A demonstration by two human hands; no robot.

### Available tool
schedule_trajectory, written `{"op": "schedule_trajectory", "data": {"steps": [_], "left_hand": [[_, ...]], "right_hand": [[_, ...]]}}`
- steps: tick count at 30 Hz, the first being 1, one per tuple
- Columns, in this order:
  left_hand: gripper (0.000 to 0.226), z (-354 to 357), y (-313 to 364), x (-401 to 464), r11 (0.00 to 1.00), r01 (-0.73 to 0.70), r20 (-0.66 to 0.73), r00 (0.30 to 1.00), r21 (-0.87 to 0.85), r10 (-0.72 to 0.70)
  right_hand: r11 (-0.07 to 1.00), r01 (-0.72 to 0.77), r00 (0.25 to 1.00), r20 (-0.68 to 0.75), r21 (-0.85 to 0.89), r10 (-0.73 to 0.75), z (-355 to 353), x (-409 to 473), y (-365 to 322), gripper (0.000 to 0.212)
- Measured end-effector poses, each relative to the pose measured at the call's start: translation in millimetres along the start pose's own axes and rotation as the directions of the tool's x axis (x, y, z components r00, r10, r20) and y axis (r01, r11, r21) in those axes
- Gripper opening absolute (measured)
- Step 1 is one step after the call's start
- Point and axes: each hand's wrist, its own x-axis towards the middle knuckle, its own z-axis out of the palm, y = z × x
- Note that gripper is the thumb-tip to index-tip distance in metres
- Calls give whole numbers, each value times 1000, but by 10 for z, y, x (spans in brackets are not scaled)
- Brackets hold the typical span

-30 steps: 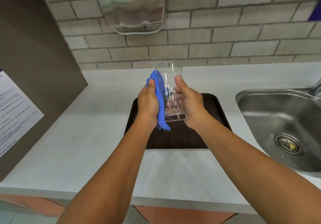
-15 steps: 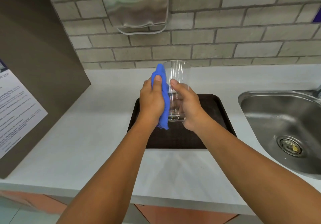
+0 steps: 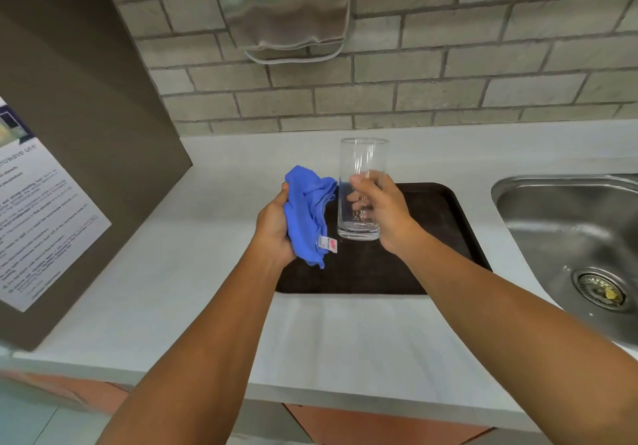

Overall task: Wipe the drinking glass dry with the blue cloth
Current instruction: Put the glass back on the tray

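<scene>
Right hand (image 3: 383, 213) gripping glass (image 3: 362, 168) upright; cloth (image 3: 307, 217) bunched in left hand (image 3: 274, 227) at nine o'clock, just beside.

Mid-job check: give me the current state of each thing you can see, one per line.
Glass: upright, empty, held above the tray.
Cloth: bunched, beside the glass; contact unclear.
Left hand: shut on cloth.
Right hand: shut on glass.
Tray: flat on counter, nothing on it.
Sink: no dishes inside.
</scene>
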Motion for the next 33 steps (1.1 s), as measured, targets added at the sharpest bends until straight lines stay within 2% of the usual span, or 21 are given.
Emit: {"op": "schedule_trajectory", "data": {"steps": [2, 6, 8, 11, 17, 21, 26, 33], "left_hand": [[39, -138, 2, 2, 1000, 24, 18, 1000, -18, -24], [35, -315, -28, 33, 998, 43, -27, 999, -36, -44], [32, -362, -37, 66, 998, 52, -38, 998, -43, -53], [33, -418, -53, 113, 996, 70, -37, 997, -55, -72], [44, -473, -90, 184, 993, 87, -3, 996, -84, -88], [43, -470, -92, 188, 991, 101, 25, 995, -90, -100], [45, -437, -64, 176, 986, 120, 66, 991, -114, -113], [44, -413, -73, 192, 987, 124, 69, 991, -104, -117]], "right_hand": [[997, -2, 999, -49, -82, -2, -70, 102, 108, 33], [967, -48, 980, -198, -251, -3, -181, 244, 309, 54], [946, -56, 974, -228, -319, -19, -238, 293, 406, 60], [922, -64, 973, -229, -382, -27, -296, 352, 515, 67], [926, -69, 973, -228, -371, -18, -292, 446, 605, 75], [922, -67, 973, -230, -381, -24, -294, 487, 629, 76], [893, -17, 986, -158, -450, -60, -307, 456, 704, 80], [870, -32, 993, -117, -492, -30, -357, 412, 667, 89]]}}
